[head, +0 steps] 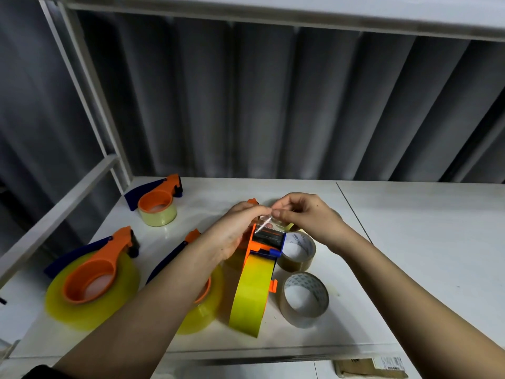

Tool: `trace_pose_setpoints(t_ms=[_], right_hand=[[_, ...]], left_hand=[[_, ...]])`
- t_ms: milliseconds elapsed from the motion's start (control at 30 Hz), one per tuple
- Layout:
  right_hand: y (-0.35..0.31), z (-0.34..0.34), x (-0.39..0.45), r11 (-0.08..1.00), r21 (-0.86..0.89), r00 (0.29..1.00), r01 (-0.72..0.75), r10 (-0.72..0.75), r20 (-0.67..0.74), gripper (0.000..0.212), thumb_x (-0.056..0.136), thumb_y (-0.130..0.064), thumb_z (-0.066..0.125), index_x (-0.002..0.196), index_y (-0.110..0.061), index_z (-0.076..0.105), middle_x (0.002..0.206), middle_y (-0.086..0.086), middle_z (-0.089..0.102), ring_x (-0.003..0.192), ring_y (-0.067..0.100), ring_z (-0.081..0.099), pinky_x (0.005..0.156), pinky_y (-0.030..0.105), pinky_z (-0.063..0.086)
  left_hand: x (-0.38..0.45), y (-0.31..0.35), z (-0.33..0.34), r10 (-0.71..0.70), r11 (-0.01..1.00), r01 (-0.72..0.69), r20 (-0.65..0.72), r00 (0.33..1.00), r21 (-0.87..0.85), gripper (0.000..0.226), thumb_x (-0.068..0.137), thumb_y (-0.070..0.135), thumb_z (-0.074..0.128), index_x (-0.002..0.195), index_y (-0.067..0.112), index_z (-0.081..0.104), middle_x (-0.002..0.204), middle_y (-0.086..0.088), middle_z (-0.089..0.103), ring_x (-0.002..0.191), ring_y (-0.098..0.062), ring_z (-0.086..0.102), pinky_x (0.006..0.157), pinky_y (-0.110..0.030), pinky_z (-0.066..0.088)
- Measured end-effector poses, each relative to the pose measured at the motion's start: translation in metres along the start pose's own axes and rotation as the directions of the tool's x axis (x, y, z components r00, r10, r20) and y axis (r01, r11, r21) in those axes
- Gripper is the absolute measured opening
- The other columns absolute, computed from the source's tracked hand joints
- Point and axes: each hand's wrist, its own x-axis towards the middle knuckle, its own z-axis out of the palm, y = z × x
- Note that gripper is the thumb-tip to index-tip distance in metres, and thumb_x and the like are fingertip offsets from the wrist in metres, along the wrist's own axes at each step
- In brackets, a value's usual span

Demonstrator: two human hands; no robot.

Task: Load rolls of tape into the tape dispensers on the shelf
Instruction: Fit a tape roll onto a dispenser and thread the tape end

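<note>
Dispenser in hand: the orange-and-blue tape dispenser [266,242] stands on edge at the middle of the shelf [410,242], its yellow roll [252,294] already seated and reaching toward 6 o'clock; the cutter end faces up and away.
Left hand: the left hand [232,233] wraps the dispenser's side at about 9 o'clock of the cutter, fingers curled round the frame — it steadies the tool.
Right hand: the right hand [303,214] sits at 1 o'clock of the cutter, thumb and forefinger pinching the clear tape end [264,220]; the other fingers are loosely curled.
Tape end: a thin film, light and limp, sticky on one face; it will likely fold on itself or cling to skin, so my guess is to take it by the very corners and keep it taut over the blade.
Roll: judged stiff at its core and fairly heavy for its width; the smooth outer wrap looks slippery, so the frame is the better hold.
Cutter: the toothed edge looks sharp — fingers best kept off it.
Loaded already: three dispensers with rolls, at 9 o'clock [93,283], at 10 o'clock [157,203], and one partly hidden under the left forearm [196,315].
Loose rolls: two brown rolls lie flat at 3 o'clock [296,251] and 4 o'clock [304,298]; they are light and rigid, easiest gripped across the rim.
</note>
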Motion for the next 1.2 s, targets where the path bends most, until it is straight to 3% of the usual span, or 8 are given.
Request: trace_pose_setpoints(t_ms=[67, 133, 367, 533, 733, 933, 1067, 1200], right_hand=[[-0.001, 0.000, -0.001, 0.999, 0.037, 0.999, -0.034, 0.033, 0.017, 0.009, 0.091, -0.008, 0.063, 0.099, -0.004, 0.068, 0.075, 0.000, 0.066, 0.057, -0.003, 0.060, 0.056, 0.012, 0.049], [-0.001, 0.000, -0.001, 0.995, 0.065, 0.996, -0.080, 0.077, 0.048, 0.012, 0.093, -0.009, 0.061, 0.102, -0.004, 0.067, 0.075, 0.000, 0.067, 0.058, -0.002, 0.062, 0.058, 0.014, 0.052], [0.001, 0.004, 0.004, 0.976, 0.105, 0.980, -0.188, 0.180, 0.085, 0.010, 0.094, -0.007, 0.058, 0.091, -0.009, 0.067, 0.072, 0.000, 0.068, 0.067, 0.010, 0.064, 0.065, 0.021, 0.054], [-0.001, 0.007, 0.003, 0.961, 0.123, 0.968, -0.249, 0.244, 0.051, 0.018, 0.097, -0.006, 0.052, 0.084, -0.013, 0.063, 0.070, 0.004, 0.064, 0.058, 0.009, 0.060, 0.051, 0.015, 0.051], [0.002, 0.007, 0.005, 0.950, 0.081, 0.950, -0.303, 0.293, 0.110, 0.013, 0.098, -0.009, 0.050, 0.098, -0.009, 0.063, 0.073, 0.001, 0.062, 0.059, 0.008, 0.056, 0.050, 0.012, 0.046], [0.011, 0.009, 0.008, 0.927, 0.120, 0.927, -0.355, 0.332, 0.175, 0.009, 0.095, -0.012, 0.056, 0.094, -0.017, 0.062, 0.076, -0.003, 0.064, 0.059, 0.002, 0.057, 0.057, 0.013, 0.047], [0.017, 0.011, 0.009, 0.897, 0.170, 0.906, -0.409, 0.377, 0.194, 0.011, 0.093, -0.013, 0.057, 0.095, -0.023, 0.060, 0.080, -0.005, 0.064, 0.061, 0.003, 0.058, 0.060, 0.017, 0.048], [0.020, 0.014, 0.010, 0.869, 0.224, 0.894, -0.441, 0.404, 0.195, 0.012, 0.094, -0.012, 0.055, 0.093, -0.023, 0.060, 0.075, -0.005, 0.060, 0.059, 0.004, 0.057, 0.058, 0.017, 0.047]], left_hand=[[-0.002, 0.001, 0.000, 0.004, 1.000, -0.004, 0.010, 1.000, -0.014, 0.064, 0.066, 0.034, 0.074, 0.118, 0.001, 0.057, 0.101, -0.013, 0.069, 0.104, -0.029, 0.064, 0.097, -0.043, 0.046], [-0.001, 0.000, -0.001, -0.003, 1.000, 0.004, 0.022, 1.000, -0.027, 0.068, 0.063, 0.035, 0.074, 0.119, 0.000, 0.057, 0.098, -0.011, 0.068, 0.100, -0.027, 0.063, 0.093, -0.041, 0.047], [0.001, -0.003, -0.001, 0.003, 1.000, -0.002, 0.016, 1.000, -0.020, 0.011, 0.086, 0.017, 0.066, 0.094, 0.013, 0.059, 0.085, -0.007, 0.067, 0.087, -0.022, 0.064, 0.075, -0.032, 0.049], [0.001, -0.001, -0.002, 0.017, 0.998, -0.019, 0.025, 1.000, 0.060, 0.005, 0.087, 0.013, 0.063, 0.089, 0.016, 0.060, 0.081, -0.003, 0.066, 0.077, -0.017, 0.063, 0.065, -0.026, 0.049], [0.003, 0.001, -0.002, 0.013, 0.996, -0.018, 0.056, 0.998, 0.091, 0.015, 0.088, 0.005, 0.057, 0.081, 0.018, 0.060, 0.073, 0.000, 0.062, 0.067, -0.012, 0.059, 0.055, -0.019, 0.044], [0.008, 0.006, 0.001, -0.089, 0.991, 0.082, 0.061, 0.994, 0.103, 0.022, 0.083, -0.003, 0.051, 0.073, 0.014, 0.060, 0.070, -0.004, 0.057, 0.066, -0.015, 0.053, 0.057, -0.023, 0.042], [0.010, 0.006, 0.002, -0.235, 0.972, 0.232, 0.094, 0.968, 0.038, 0.021, 0.080, -0.003, 0.048, 0.071, 0.014, 0.057, 0.070, -0.004, 0.053, 0.067, -0.017, 0.052, 0.060, -0.026, 0.045], [0.010, 0.007, 0.004, -0.322, 0.946, 0.324, 0.096, 0.942, -0.003, 0.022, 0.082, -0.003, 0.045, 0.075, 0.016, 0.054, 0.070, -0.002, 0.054, 0.061, -0.016, 0.054, 0.052, -0.025, 0.047]])
